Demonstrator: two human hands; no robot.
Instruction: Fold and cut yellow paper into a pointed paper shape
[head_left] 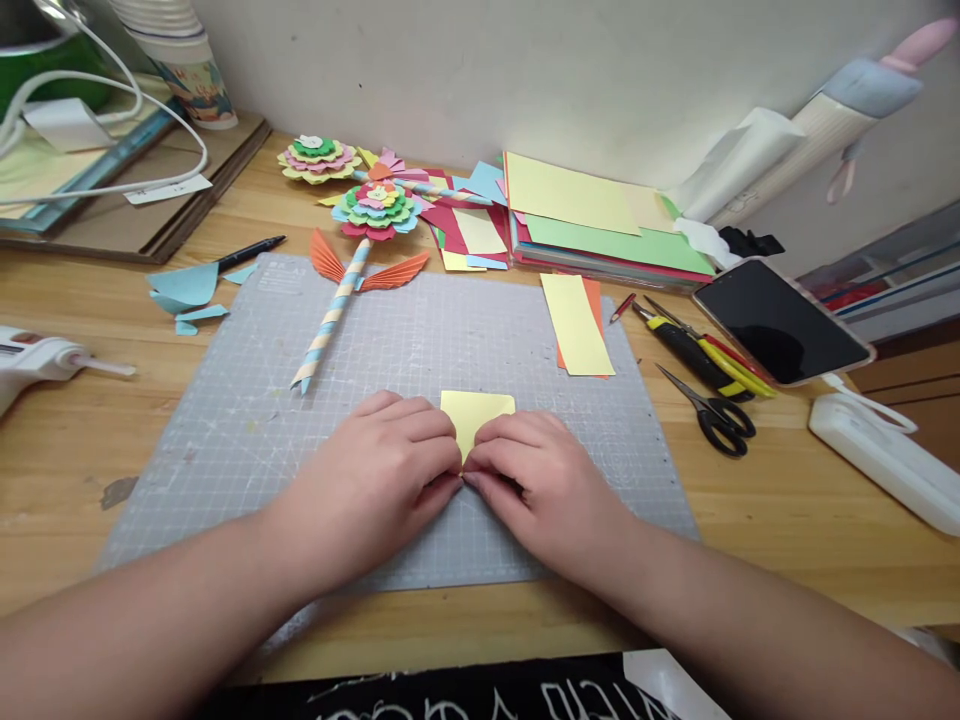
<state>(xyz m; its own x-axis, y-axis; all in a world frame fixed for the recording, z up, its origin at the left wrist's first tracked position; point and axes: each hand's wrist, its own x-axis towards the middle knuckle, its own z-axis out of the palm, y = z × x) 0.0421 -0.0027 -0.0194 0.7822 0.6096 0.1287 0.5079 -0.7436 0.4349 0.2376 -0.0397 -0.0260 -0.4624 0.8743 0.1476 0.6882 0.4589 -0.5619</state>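
**Yellow sheet (480, 403) caught at its near end**

From where I stand, the far left of the scene is a white glue gun (34, 358), well apart from the grip, with some blue scraps (187, 287) beyond it. Closer in, a paper flower on a striped stem (330, 318) lies on the grey cutting mat (225, 460), ahead and to the left of the grip.

Then comes the left hand (382, 465), its thumb and fingertips drawn together on the sheet's near end. The sheet runs straight away from the grip, flat on the mat as far as it shows. The hands cover its near part, so I cannot tell which side is longer. Neither hand is nearer, as both touch it. The right hand (551, 480) mirrors the other, thumb and fingers pinched on the same end, the two sets of tips all but meeting.

Ahead and to the right of the grip, a yellow strip (577, 325) overlaps an orange one (593, 305). Farther right, off the mat, scissors (714, 412) lie on the worktop (757, 530).
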